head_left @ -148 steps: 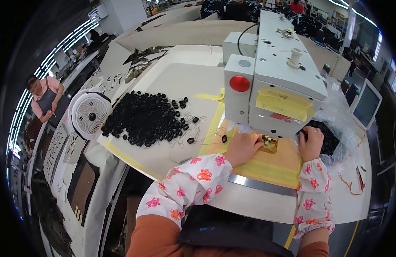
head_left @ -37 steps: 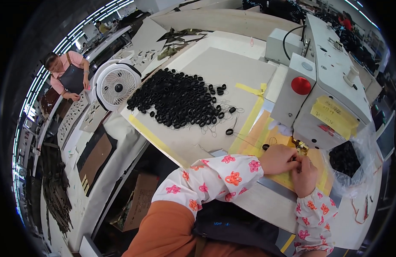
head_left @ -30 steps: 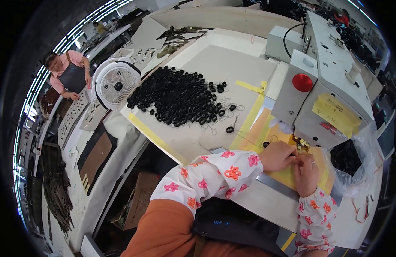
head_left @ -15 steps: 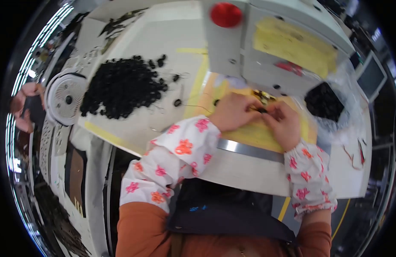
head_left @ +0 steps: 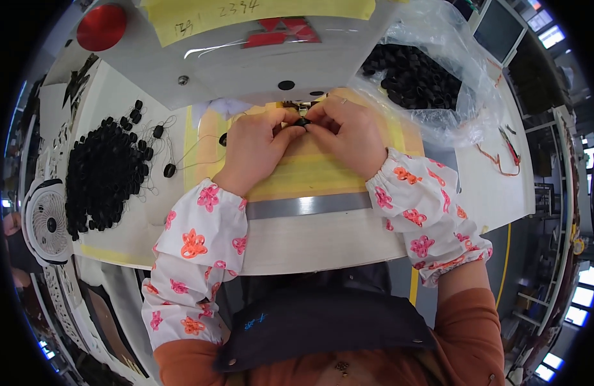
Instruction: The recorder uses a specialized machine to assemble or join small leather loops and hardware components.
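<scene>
Both my hands meet at the front of a white sewing machine [head_left: 239, 74], close to its metal presser foot [head_left: 298, 105]. Between my fingertips is a small black fabric loop [head_left: 301, 121], partly covered by the fingers. My left hand [head_left: 255, 147] pinches its left side, thumb against forefinger. On the other side my right hand [head_left: 353, 134] pinches it the same way. A small black piece [head_left: 223, 139] trailing thread lies beside my left hand. Another black piece [head_left: 170, 170] sits farther left, with thin thread around it.
A large pile of black loops [head_left: 104, 177] covers the left of the table. At the right, a clear plastic bag [head_left: 467, 125] holds more black loops [head_left: 419, 77]. Thread snips [head_left: 510, 147] lie near the right edge. A white fan [head_left: 51, 222] stands at the left; a person shows behind it.
The whole view has shifted, bringing the machine's front and the bag closer into view. My hands stay together at the presser foot, still pinching the black loop.
</scene>
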A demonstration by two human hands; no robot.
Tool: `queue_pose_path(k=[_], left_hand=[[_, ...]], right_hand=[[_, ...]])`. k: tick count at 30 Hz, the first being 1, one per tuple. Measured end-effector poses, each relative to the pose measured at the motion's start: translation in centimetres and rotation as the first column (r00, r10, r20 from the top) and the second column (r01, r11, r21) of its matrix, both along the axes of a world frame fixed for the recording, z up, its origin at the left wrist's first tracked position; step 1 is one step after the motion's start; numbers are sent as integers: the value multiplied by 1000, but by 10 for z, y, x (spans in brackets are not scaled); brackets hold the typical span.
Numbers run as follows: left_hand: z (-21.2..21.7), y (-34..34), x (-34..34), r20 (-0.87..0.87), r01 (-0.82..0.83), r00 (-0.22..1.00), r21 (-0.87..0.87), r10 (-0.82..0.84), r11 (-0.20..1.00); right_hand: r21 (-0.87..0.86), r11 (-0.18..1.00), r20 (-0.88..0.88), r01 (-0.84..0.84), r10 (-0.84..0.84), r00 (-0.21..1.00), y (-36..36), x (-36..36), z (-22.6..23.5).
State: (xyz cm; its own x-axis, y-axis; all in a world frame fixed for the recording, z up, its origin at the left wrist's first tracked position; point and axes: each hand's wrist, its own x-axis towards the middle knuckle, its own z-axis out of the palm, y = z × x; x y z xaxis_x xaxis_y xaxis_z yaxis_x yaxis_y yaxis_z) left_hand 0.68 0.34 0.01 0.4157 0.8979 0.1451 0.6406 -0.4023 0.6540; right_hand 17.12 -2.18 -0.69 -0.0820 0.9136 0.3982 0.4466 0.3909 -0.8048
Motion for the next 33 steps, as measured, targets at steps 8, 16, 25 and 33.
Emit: queue_pose_path(k=[8,16,25,33], left_hand=[[-2,9,7,34,-108,994,20,107,994],[-7,14,7,41,-139,989,-87,143,986],[-3,14,5,125,-115,982,-213,144,970],[-7,19,2,43,-115,992,-153,123,982]], right_hand=[[53,995,51,83,-86,995,10,3,-4],[-98,988,6,116,-116,993,16,5,2],[-170,978,119,122,-102,988,18,8,8],[52,993,192,110,-118,974,19,6,1]])
